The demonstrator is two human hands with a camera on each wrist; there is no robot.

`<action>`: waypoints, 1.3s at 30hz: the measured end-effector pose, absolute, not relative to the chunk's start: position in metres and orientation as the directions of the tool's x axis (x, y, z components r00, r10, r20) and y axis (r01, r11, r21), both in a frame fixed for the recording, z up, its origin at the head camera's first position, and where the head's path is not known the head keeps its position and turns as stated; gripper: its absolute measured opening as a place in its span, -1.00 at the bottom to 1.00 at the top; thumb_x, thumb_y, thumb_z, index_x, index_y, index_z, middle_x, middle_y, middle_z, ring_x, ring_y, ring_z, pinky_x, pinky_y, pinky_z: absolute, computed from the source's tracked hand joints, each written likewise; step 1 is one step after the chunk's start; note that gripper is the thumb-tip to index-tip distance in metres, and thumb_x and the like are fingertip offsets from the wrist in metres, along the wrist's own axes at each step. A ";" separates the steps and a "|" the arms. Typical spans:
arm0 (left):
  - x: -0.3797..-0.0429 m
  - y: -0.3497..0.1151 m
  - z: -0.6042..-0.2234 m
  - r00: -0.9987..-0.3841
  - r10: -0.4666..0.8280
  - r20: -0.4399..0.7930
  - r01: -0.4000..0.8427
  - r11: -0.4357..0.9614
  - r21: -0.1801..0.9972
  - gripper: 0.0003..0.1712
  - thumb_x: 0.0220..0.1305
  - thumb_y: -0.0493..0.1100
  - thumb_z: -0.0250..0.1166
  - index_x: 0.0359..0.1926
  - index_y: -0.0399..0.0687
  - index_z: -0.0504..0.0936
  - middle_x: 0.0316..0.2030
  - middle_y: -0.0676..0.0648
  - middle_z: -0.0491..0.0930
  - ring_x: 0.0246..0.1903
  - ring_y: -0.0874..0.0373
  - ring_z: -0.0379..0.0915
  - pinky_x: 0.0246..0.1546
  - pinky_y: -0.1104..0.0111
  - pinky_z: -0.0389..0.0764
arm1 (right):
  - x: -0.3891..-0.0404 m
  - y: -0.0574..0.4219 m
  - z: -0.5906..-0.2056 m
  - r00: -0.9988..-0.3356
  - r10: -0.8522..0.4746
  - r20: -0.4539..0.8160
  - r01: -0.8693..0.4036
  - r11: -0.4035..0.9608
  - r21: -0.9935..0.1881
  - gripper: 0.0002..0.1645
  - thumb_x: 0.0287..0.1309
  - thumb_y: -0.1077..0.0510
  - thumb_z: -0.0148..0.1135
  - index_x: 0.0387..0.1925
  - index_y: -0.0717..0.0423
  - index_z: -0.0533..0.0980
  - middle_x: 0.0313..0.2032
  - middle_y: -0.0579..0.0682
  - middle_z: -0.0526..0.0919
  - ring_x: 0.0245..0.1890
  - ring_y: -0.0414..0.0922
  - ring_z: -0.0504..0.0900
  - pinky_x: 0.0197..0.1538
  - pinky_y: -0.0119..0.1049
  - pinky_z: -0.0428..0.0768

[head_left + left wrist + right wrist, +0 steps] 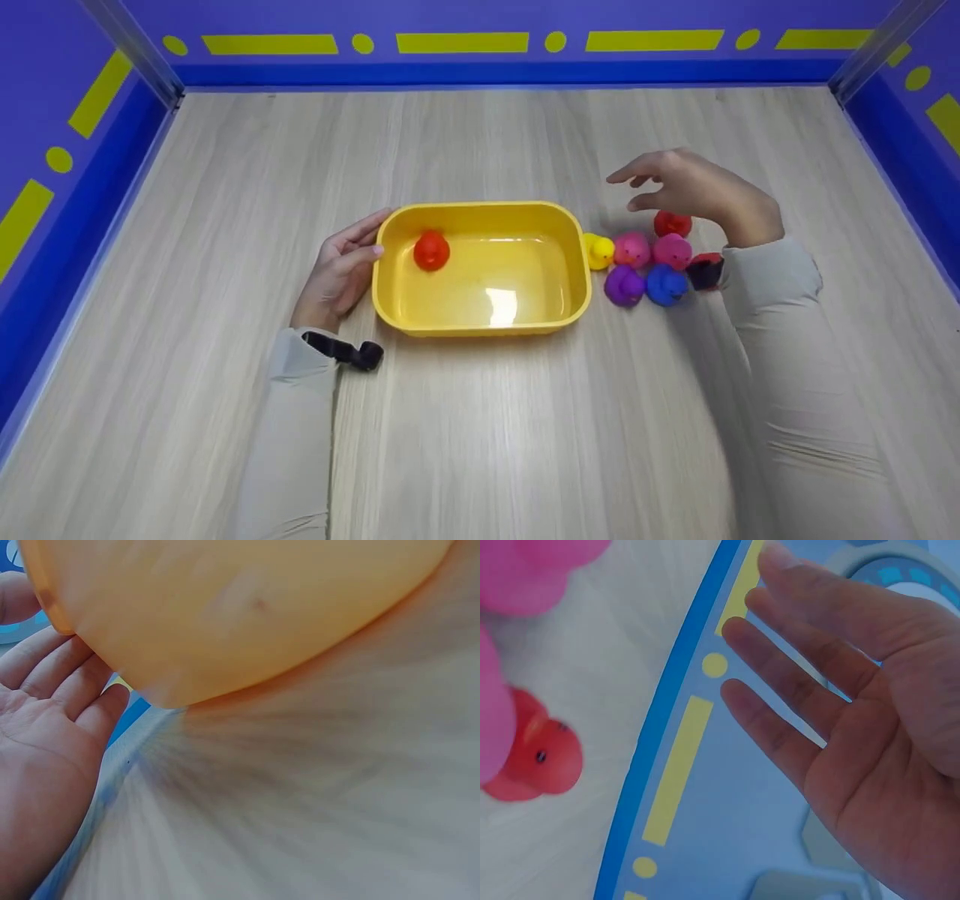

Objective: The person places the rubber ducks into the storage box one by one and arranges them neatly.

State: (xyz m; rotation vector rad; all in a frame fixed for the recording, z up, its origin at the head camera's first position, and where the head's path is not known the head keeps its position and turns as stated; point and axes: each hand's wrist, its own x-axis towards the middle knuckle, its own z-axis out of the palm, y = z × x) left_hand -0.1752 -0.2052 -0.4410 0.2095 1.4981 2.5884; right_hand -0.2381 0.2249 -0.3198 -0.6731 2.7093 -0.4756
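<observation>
A yellow plastic basin sits mid-table with one red rubber duck inside, toward its left end. My left hand grips the basin's left end, thumb at the rim and fingers against the outer wall. In the left wrist view the basin's side fills the top. My right hand hovers behind a cluster of ducks, its fingers loosely bent and holding nothing. Nearest below it is a red duck, partly covered by the hand.
Right of the basin stand a yellow duck, pink ducks, a purple duck and a blue duck. Something red shows behind the right wrist camera. Blue panels border the wooden table.
</observation>
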 end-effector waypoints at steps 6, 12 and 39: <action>-0.174 -0.205 -0.442 -0.981 0.188 0.053 -0.048 -0.494 0.868 -0.34 0.16 -0.56 0.00 0.33 -0.56 0.16 0.12 -0.09 0.56 0.18 0.11 0.45 0.24 0.35 0.44 | -0.238 0.241 -0.322 -0.852 -0.445 -0.276 -0.316 0.857 -0.407 -0.45 0.22 0.33 0.17 0.25 -0.01 0.46 0.17 0.17 0.53 0.12 0.15 0.50 0.08 0.08 0.59; -0.174 -0.206 -0.443 -0.981 0.184 0.062 -0.038 -0.492 0.870 -0.35 0.16 -0.56 -0.01 0.33 -0.55 0.18 0.14 -0.12 0.54 0.18 0.10 0.44 0.24 0.32 0.45 | -0.239 0.253 -0.328 -0.859 -0.397 -0.323 -0.250 0.877 -0.411 -0.46 0.23 0.36 0.13 0.24 0.02 0.46 0.20 0.19 0.50 0.16 0.18 0.46 0.11 0.14 0.55; -0.175 -0.204 -0.442 -0.982 0.183 0.051 -0.048 -0.500 0.865 -0.34 0.16 -0.55 0.03 0.33 -0.55 0.18 0.14 -0.14 0.54 0.17 0.10 0.44 0.23 0.34 0.46 | -0.238 0.282 -0.346 -0.862 -0.342 -0.373 -0.187 0.900 -0.393 -0.50 0.12 0.42 0.22 0.13 0.17 0.54 0.05 0.28 0.59 0.00 0.23 0.59 0.08 0.24 0.52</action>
